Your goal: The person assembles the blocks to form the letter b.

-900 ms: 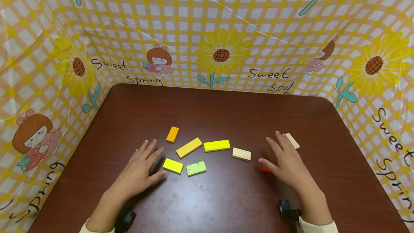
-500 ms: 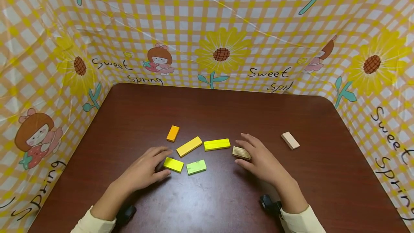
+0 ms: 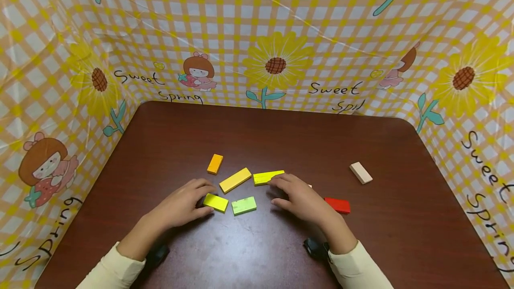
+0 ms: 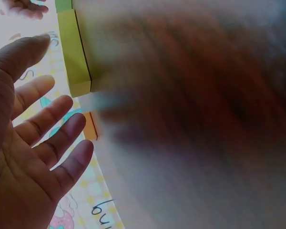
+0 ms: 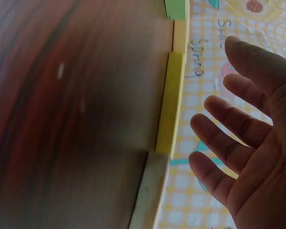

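Pale block under right hand

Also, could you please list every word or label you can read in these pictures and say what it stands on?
"Sweet Spring": printed repeatedly on the yellow checked plastic backdrop, clearest at back left.
"Sweet Spri": back right, cut off by the brown table.
Coloured wooden blocks: no text.
Wrist views: lettering blurred, only partly readable.

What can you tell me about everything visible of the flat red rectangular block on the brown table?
The flat red rectangular block looks like painted wood, solid red with a slightly darker front edge. It lies flat on the dark brown table, long side running roughly left to right, tilted slightly. It sits just right of the person's right hand, close by the wrist; whether they touch cannot be told. No other block touches it.
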A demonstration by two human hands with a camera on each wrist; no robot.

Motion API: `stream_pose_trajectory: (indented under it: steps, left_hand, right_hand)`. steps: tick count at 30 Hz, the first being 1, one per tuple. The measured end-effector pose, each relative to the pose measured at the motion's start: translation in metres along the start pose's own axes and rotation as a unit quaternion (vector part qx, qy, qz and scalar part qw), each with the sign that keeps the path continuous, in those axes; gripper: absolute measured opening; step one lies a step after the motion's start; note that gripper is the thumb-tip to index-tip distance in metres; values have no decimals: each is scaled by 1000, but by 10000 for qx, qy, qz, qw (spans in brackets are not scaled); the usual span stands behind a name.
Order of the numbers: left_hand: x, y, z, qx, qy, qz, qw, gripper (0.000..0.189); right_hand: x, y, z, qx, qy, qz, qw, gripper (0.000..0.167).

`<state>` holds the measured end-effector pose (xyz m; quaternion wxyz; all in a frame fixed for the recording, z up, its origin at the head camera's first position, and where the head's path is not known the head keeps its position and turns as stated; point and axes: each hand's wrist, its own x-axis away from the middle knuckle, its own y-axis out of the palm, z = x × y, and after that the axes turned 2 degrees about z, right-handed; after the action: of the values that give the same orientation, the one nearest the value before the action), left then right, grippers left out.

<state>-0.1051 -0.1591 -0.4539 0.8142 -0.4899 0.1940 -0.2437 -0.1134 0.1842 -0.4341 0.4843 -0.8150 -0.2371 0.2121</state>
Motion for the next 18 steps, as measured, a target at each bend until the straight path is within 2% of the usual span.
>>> stream_pose_trajectory:
  steps: [10,18]
  left_hand:
    - [-7,1,0,-93,138,-147,9998,36]
    - [-8,4,-2,-118,289,-104,9995,29]
  right_hand:
    - [-19,16,-11,-392,-119,-492,9979,37]
    - [-28,26,-22,-592,-167,-719,9955,33]
